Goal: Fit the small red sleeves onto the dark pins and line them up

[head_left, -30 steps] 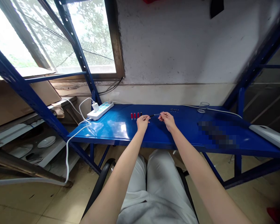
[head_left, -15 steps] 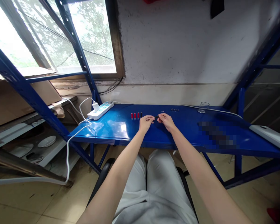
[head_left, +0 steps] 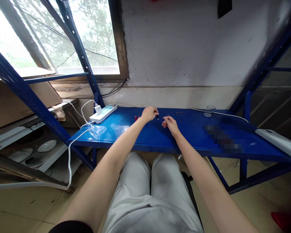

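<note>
My left hand (head_left: 149, 113) is closed, its fingertips pinching a small black cylinder (head_left: 157, 117) with a pale lower end, held upright just over the table. To its right, my right hand (head_left: 170, 124) has its thumb and forefinger drawn together and the other fingers curled. Whatever it may hold is too small to tell. Small red cylinders (head_left: 136, 118) stand on the blue table (head_left: 121, 129) beside my left hand, which partly covers the row. Several tiny metal pieces (head_left: 180, 113) lie in a group beyond my right hand.
A white power strip (head_left: 103, 114) with a plugged-in cord sits at the table's left. At the back right stands a clear glass cup (head_left: 209, 111), with a white cable running behind it. A blurred dark object (head_left: 223, 139) and a white device (head_left: 278, 142) lie to the right.
My hands have moved apart. The left has gone forward and slightly left with the black cylinder, now upright and out of the right hand's grasp. It now covers part of the row.
</note>
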A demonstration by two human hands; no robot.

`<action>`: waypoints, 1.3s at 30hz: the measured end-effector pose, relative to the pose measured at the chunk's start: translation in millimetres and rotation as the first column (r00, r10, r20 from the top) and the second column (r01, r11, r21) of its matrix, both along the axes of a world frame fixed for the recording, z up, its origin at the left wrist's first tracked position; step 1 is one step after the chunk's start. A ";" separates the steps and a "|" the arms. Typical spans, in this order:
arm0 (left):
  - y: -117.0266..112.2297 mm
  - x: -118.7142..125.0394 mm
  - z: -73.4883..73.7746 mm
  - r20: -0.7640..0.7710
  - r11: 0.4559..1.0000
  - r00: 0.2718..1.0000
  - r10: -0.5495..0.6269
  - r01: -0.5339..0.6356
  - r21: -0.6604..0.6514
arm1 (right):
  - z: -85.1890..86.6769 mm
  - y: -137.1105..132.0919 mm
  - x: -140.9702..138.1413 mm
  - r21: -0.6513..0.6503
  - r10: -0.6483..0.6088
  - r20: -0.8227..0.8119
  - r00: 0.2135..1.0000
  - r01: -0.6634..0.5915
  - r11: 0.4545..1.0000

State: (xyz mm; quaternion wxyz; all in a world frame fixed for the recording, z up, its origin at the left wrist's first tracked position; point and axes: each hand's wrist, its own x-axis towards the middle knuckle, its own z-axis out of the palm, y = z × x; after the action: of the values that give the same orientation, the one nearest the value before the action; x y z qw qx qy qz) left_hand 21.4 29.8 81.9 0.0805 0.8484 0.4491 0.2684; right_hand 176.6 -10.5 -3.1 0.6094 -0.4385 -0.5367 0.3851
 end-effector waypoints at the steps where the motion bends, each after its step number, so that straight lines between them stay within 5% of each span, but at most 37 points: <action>1: 2.7 -3.0 3.6 -0.089 1.000 0.996 0.011 -0.009 0.020 | 0.7 -0.7 0.4 0.022 -0.034 0.008 0.999 0.034 0.999; 8: 16.3 -20.3 -1.8 -0.364 0.998 0.930 0.055 -0.041 0.046 | 1.7 -3.9 2.9 0.077 -0.126 0.053 0.991 0.122 0.990; 20: 17.5 -22.6 -14.6 0.081 0.999 0.996 0.019 -0.016 -0.042 | -0.9 -3.2 3.5 0.074 -0.126 0.109 0.986 0.118 0.990; 39: 16.4 -24.9 -18.3 -0.063 0.999 0.997 0.044 -0.043 0.011 | -2.3 -2.7 4.7 0.074 -0.131 0.121 0.984 0.123 0.990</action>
State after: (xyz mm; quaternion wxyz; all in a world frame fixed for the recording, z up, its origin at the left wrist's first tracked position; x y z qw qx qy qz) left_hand -3.5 46.3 63.6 0.0561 0.8469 0.4685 0.2452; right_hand 181.3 -13.2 -5.4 0.6121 -0.4747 -0.5574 0.2989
